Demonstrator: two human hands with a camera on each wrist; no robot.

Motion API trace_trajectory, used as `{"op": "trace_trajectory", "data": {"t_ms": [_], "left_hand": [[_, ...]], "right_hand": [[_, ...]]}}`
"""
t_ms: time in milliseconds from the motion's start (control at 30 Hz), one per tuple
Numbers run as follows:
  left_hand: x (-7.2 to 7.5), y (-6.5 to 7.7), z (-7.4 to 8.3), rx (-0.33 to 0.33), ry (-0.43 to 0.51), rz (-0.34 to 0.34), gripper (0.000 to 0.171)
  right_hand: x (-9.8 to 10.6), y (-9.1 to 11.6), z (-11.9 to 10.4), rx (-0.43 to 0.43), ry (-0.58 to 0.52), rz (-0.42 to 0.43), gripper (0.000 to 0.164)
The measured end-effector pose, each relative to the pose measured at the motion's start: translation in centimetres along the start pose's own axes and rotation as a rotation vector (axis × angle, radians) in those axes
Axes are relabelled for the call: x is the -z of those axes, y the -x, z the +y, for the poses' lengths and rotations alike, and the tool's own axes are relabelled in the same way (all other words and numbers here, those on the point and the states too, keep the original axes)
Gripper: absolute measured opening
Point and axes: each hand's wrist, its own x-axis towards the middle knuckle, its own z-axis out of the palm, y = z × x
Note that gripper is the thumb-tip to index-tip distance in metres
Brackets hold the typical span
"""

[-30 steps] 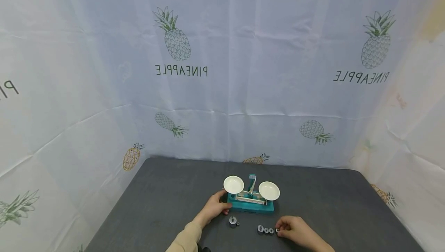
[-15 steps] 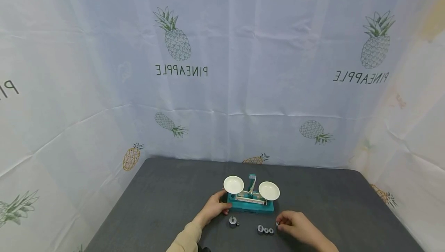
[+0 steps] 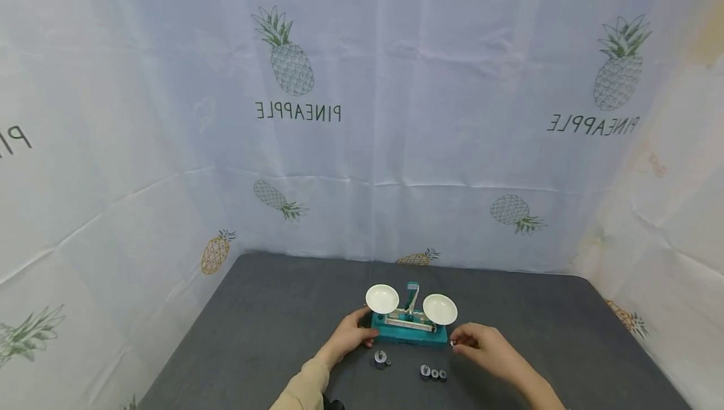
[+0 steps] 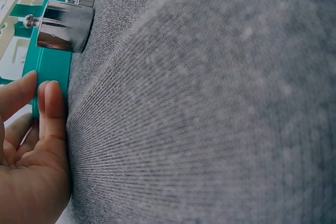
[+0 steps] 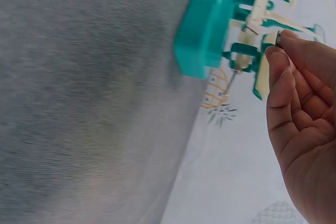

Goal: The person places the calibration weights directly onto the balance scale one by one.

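Observation:
A teal balance scale [image 3: 411, 336] with two cream pans stands on the dark table; its left pan [image 3: 382, 299] and right pan [image 3: 440, 309] hold nothing visible. My left hand [image 3: 347, 334] grips the left end of the base, with thumb and fingers around its edge in the left wrist view. Between thumb and fingertips, my right hand [image 3: 483, 347] pinches a small metal weight [image 5: 279, 38], raised beside the right end of the base. A large silver weight [image 4: 62, 24] stands in front of the base, with a tiny weight [image 3: 388, 363] beside it.
Three more weights stand in a row nearer the front: a larger one [image 3: 425, 372] at the left, then two smaller ones [image 3: 438, 375]. A pineapple-print curtain [image 3: 396, 146] hangs behind the table [image 3: 305, 284]. Something black [image 3: 335, 404] shows at the bottom edge.
My right hand has lifted the small weight from the right end of the row and carried it away from me, towards the scale. The left hand stays on the base.

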Motion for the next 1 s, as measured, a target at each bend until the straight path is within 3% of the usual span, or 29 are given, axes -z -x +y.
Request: {"op": "trace_trajectory", "data": {"t_ms": [400, 1000], "left_hand": [[-0.1, 0.0, 0.1, 0.007, 0.015, -0.004, 0.064], [0.0, -0.1, -0.3, 0.043, 0.068, -0.001, 0.066]], "right_hand": [[1.9, -2.4, -0.9, 0.021, 0.082, 0.087, 0.014], [0.7, -6.4, -0.4, -0.001, 0.148, 0.083, 0.012]]}}
